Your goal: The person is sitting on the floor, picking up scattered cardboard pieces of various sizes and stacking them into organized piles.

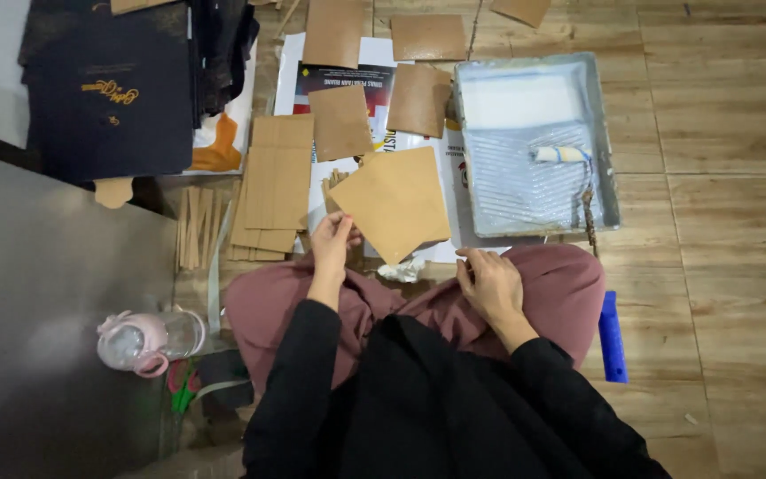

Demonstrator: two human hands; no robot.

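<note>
We pinch the brown card square [394,202] at its near-left corner with our left hand [331,244]; the sheet tilts up and away to the far right of that grip, over the printed paper. Our right hand [489,282] rests on the knee, fingers loosely curled and holding nothing, just near of the card's lowest corner, with the grey paint tray [608,142] beyond

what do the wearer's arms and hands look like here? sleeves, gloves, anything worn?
Both arms are in long black sleeves of plain fabric that end at the wrists, with no visible print or markings. The left hand and the right hand are bare: no gloves. No watch, bracelet or ring is visible at this resolution. The black top continues over the torso, above mauve-pink fabric covering the lap.
</note>
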